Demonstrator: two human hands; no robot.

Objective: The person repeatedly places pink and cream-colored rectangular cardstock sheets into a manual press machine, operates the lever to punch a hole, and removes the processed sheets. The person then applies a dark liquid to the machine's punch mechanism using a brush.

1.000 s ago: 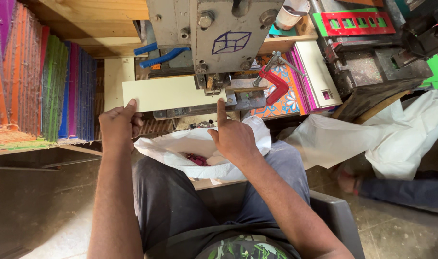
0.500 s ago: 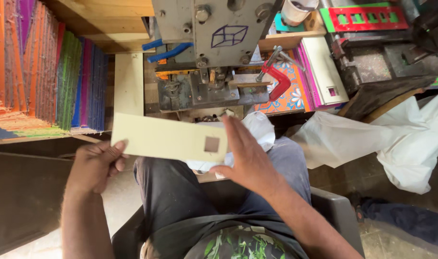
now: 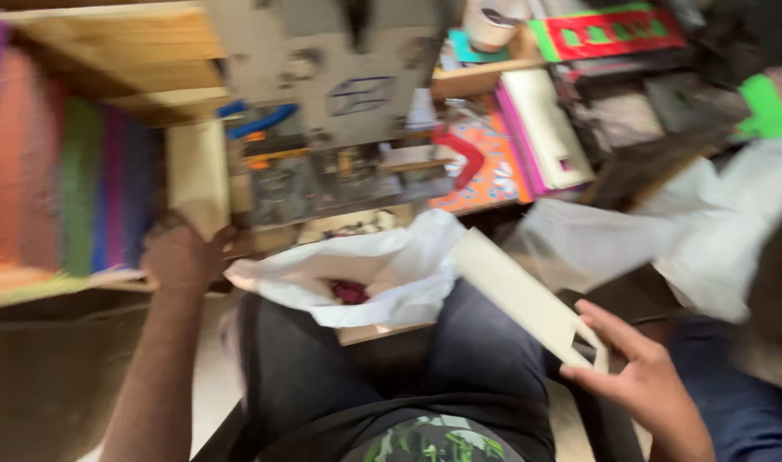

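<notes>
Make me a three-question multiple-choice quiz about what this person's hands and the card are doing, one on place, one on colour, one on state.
1. Where is the right hand?
A. at the machine
B. low right, beside the lap
C. in the white bag

2. What colour is the card?
A. cream
B. red
C. blue

3. How is the card held?
A. by both hands
B. by the right hand alone
C. lying loose

Answers: B, it sits low right by the thigh; A, the strip is pale cream; B, the left hand is off at the cream stack.
</notes>
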